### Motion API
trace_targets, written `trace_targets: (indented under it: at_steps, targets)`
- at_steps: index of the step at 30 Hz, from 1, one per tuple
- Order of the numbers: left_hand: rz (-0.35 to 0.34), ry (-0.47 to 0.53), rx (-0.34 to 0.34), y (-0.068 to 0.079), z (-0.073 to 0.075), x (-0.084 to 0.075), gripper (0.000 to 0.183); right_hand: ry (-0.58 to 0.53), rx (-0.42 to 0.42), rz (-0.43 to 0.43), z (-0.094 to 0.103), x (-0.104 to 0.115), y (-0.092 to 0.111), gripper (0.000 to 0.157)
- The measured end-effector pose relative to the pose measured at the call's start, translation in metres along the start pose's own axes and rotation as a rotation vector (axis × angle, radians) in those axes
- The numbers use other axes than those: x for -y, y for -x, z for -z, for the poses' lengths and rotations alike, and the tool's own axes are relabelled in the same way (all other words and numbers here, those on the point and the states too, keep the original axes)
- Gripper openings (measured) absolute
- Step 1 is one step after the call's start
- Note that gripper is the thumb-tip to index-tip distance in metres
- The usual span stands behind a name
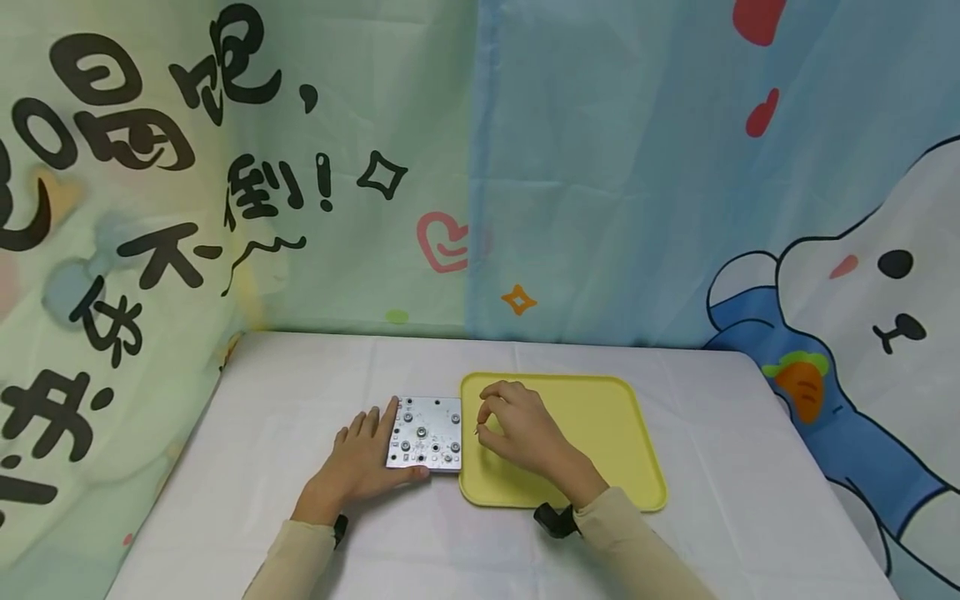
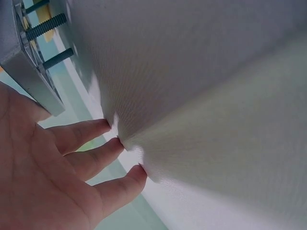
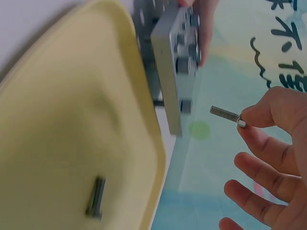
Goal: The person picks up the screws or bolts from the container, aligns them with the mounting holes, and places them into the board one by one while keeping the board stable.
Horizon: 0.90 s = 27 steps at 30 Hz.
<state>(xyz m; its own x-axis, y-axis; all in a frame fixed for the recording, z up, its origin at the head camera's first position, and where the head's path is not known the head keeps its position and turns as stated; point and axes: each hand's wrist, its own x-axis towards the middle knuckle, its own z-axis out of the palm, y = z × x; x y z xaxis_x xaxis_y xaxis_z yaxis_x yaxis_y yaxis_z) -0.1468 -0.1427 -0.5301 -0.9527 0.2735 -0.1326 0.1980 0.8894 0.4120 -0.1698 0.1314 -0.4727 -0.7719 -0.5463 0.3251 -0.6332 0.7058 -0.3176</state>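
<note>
1. So the little metal screw [image 3: 224,113] is up in the air, threaded end pointing away from the fingers, over the left part of the tray and near the plate.
2. It's pinched by its head between thumb and index of the right hand [image 1: 521,421]; the other fingers there are loosely bent.
3. Silvery plate [image 1: 435,417] sits just beside the tray, can't tell if they touch. Several screw heads show on top, and threaded shafts [image 2: 45,26] poke out underneath.
4. Left hand [image 1: 371,462] is spread out, not clenched: index and thumb lie along the plate's edges, while the other three fingertips press on the white cloth.
5. Yellow tray [image 1: 592,433] has another screw [image 3: 96,196] lying in it.
6. All that's on a white-covered worktop [image 1: 420,550].
7. Beige sleeves [image 1: 637,542] on the person, black gadget [image 1: 555,521] at the right wrist.
8. Behind: pastel cartoon curtain [image 1: 600,167], black lettering and all.
</note>
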Motion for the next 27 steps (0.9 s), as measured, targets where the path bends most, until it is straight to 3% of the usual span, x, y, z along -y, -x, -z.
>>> trace_targets:
  at_steps: [6,14,27]
  targets:
    - [-0.001,-0.012,0.013,0.0,0.0,0.001,0.122,-0.014,0.011,0.073,-0.017,0.013,-0.011,0.006]
    - [-0.007,-0.013,0.005,-0.001,0.0,0.001,0.122,-0.03,0.085,0.07,-0.03,0.027,-0.021,0.005]
    - [-0.003,-0.009,0.012,-0.002,0.001,0.003,0.123,-0.007,0.109,0.081,-0.041,0.032,-0.021,0.004]
